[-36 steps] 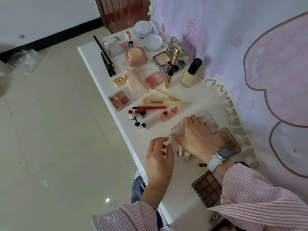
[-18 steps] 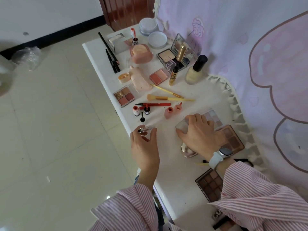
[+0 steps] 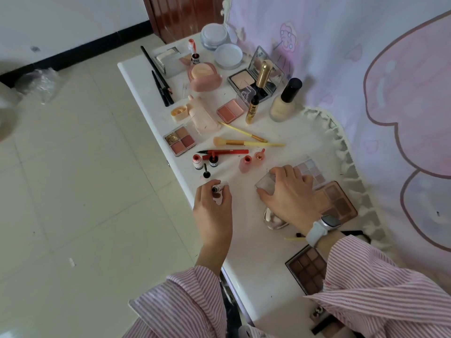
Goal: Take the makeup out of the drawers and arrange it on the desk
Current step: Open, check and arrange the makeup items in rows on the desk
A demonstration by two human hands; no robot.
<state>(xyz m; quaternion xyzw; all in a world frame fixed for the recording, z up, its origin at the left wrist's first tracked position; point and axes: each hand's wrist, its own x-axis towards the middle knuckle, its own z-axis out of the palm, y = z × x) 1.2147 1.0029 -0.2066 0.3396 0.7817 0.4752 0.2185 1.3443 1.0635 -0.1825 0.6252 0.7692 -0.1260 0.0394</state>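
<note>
Makeup lies spread over the white desk. My left hand pinches a small clear lip-gloss tube near the desk's left edge, just below a black wand cap. My right hand grips the clear lid of a pastel eyeshadow palette and covers part of it. A brown nude palette lies beside my right wrist. A shiny round compact peeks out under that hand. A dark brown palette sits nearer me.
Farther back lie yellow brushes, a red liner pen, a four-pan palette, a blush, a gold mascara, a foundation bottle, a pink compact and round jars. A pink curtain hangs right; tiled floor lies left.
My left hand moved forward and left to the desk's edge and picked up the small tube. My right hand stayed on the pastel palette's lid.
</note>
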